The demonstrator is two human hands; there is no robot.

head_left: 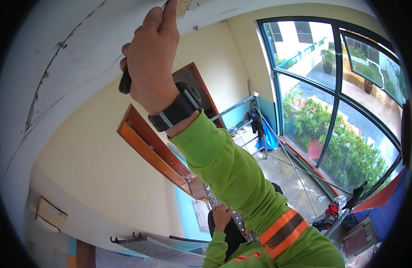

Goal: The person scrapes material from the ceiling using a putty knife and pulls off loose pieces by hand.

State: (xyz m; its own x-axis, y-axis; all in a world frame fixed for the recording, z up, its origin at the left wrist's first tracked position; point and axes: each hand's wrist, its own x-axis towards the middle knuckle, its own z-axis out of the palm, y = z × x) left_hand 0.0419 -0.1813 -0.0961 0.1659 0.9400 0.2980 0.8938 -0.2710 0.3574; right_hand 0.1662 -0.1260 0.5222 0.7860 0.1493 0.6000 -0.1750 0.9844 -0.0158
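Note:
My right hand (pixel 153 62) is raised to the white ceiling (pixel 81 49), its fingers closed around a black-handled tool (pixel 124 83). The handle's end sticks out below the fist, and my index finger stretches along the tool toward the top edge. What sort of tool it is cannot be made out, since the hand and the frame edge hide most of it. A black watch (pixel 179 106) circles that wrist above a green sleeve. Far lower, my left hand (pixel 221 218) rests against my dark-trousered leg (pixel 235 236), apparently with nothing in it.
Long cracks (pixel 47 71) run through the ceiling. A brown door frame (pixel 148 147) stands by the cream wall. Metal scaffold parts (pixel 232 107) and a blue bag (pixel 269 138) are near the large window (pixel 335 94). A perforated metal plank (pixel 157 250) lies below at left.

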